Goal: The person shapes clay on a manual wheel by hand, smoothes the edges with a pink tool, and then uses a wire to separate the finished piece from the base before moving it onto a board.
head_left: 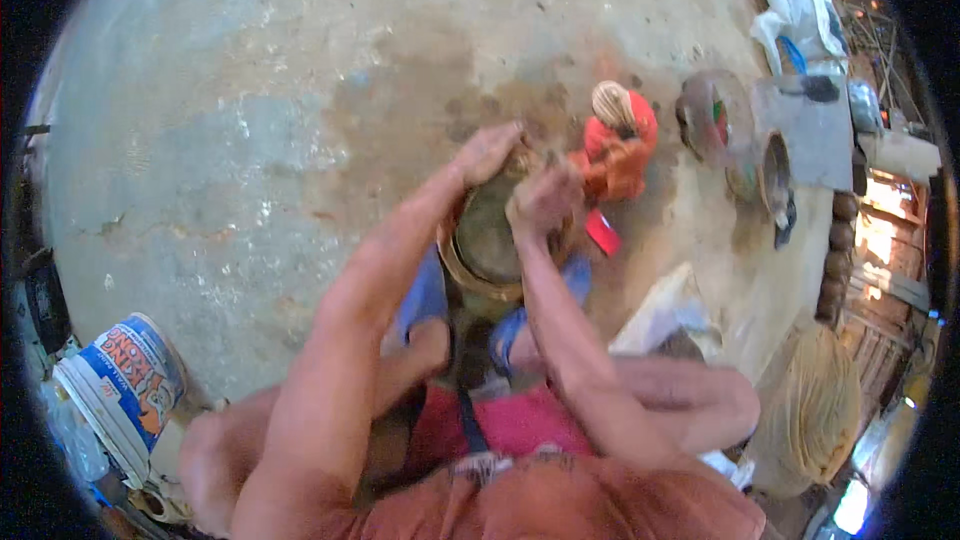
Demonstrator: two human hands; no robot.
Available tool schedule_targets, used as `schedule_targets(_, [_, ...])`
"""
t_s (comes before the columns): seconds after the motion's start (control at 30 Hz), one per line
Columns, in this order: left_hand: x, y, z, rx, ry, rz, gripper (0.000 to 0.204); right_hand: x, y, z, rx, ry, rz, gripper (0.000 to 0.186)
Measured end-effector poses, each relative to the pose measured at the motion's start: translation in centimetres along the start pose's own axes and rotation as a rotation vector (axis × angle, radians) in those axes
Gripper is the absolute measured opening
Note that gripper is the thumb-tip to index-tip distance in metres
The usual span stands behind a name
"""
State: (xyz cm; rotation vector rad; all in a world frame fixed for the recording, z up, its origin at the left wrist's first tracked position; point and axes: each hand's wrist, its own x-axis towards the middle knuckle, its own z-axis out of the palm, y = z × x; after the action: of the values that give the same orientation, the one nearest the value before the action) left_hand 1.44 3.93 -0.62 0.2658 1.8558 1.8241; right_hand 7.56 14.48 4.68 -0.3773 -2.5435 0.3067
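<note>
The round, brown, open-topped woven basket (487, 240), braced between the feet, can slip and deform because the left hand (487, 152) only lies flat and open on its far rim while the right hand (543, 200) curls closed over its near-right rim.

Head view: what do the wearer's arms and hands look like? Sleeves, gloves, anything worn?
Both forearms are bare from the lower edge up to the hands: no sleeves in view, no gloves on the left hand or the right hand. No watch or wristband shows, though motion blur hides fine detail such as rings. Lower down, the person wears a rust-orange top and pinkish-red shorts.
</note>
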Motion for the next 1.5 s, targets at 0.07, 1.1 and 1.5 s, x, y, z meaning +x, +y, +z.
schedule_targets(0.07, [-0.8,-0.2,-2.6,0.045,-0.024,0.013,0.054,-0.1,-1.2,0.2,0.074,-0.048,0.016,0.032])
schedule_targets(1.1, [-1.4,0.4,-4.0,0.002,-0.036,0.0,0.056,-0.3,-4.6,-5.4,2.116,-0.52,0.619,0.041])
schedule_targets(1.5, [-1.0,3.3,-2.6,0.078,0.037,-0.072,0.059,-7.6,-5.3,-4.5,1.421,-0.597,0.405,0.047])
